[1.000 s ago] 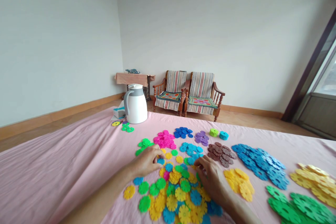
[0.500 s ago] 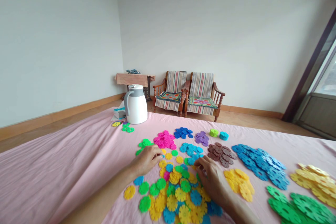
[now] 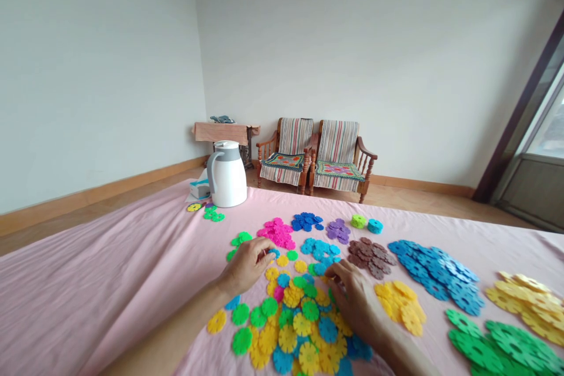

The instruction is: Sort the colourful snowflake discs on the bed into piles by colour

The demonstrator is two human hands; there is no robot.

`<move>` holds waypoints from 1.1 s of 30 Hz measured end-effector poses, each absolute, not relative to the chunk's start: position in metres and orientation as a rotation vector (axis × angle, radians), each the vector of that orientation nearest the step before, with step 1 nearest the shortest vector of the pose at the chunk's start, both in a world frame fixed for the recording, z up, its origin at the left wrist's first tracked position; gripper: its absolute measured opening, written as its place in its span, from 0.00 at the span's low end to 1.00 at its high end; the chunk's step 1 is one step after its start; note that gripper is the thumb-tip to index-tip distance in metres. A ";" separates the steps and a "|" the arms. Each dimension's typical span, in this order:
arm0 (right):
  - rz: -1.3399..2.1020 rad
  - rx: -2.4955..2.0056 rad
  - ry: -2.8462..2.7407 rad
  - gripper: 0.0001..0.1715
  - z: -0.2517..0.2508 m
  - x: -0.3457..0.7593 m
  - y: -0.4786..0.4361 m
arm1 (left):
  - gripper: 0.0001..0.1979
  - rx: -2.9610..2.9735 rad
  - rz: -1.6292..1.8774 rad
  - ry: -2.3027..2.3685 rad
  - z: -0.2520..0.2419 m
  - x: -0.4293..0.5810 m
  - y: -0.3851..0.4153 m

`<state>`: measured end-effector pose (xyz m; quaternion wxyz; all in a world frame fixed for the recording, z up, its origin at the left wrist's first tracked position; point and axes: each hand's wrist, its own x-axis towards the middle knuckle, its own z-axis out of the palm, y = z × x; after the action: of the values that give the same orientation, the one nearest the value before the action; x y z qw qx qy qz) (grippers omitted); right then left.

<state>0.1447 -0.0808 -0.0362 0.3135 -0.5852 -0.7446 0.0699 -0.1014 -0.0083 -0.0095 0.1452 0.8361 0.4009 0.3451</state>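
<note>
A mixed pile of flat plastic flower discs [image 3: 299,323], yellow, green and blue, lies on the pink cloth [image 3: 110,282] in front of me. My left hand [image 3: 247,265] rests at the pile's far left edge, fingers curled, with a small blue disc [image 3: 274,253] at its fingertips, close to a small green pile [image 3: 240,239]. My right hand [image 3: 358,301] lies on the pile's right side. Its fingers are curled down onto discs near a light blue pile [image 3: 321,249]; what they pinch is hidden.
Sorted piles lie beyond and to the right: pink [image 3: 277,232], dark blue [image 3: 307,222], purple [image 3: 338,229], brown [image 3: 370,255], large blue [image 3: 436,273], yellow [image 3: 400,302], green [image 3: 497,343]. A white kettle [image 3: 227,173] stands far left. Two wooden armchairs [image 3: 317,155] stand by the wall.
My left hand has slid forward toward the green pile, and the small blue disc moved with its fingertips. My right hand has barely moved.
</note>
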 end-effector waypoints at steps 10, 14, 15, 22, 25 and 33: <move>0.337 -1.299 -1.820 0.12 -0.030 0.122 -0.090 | 0.10 2.016 1.000 0.898 -0.005 -0.073 -0.039; 0.539 -1.214 -1.758 0.10 -0.019 0.106 -0.101 | 0.10 1.969 0.966 0.827 -0.004 -0.063 -0.054; 0.574 -1.208 -1.748 0.09 -0.018 0.103 -0.102 | 0.11 1.964 0.941 0.809 -0.004 -0.061 -0.057; 0.626 -1.326 -1.649 0.08 -0.027 0.113 -0.092 | 0.08 2.123 0.975 0.924 -0.004 -0.066 -0.050; 0.619 -1.345 -1.492 0.11 -0.035 0.129 -0.080 | 0.06 2.243 0.919 1.022 -0.006 -0.075 -0.038; 0.610 -1.386 -1.330 0.19 -0.043 0.144 -0.072 | 0.17 2.497 0.603 0.965 -0.011 -0.091 -0.031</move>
<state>0.1441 -0.0722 -0.0427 0.5338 -0.5815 -0.5581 0.2559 -0.0909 -0.0310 -0.0110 0.1976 0.8920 0.3446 0.2156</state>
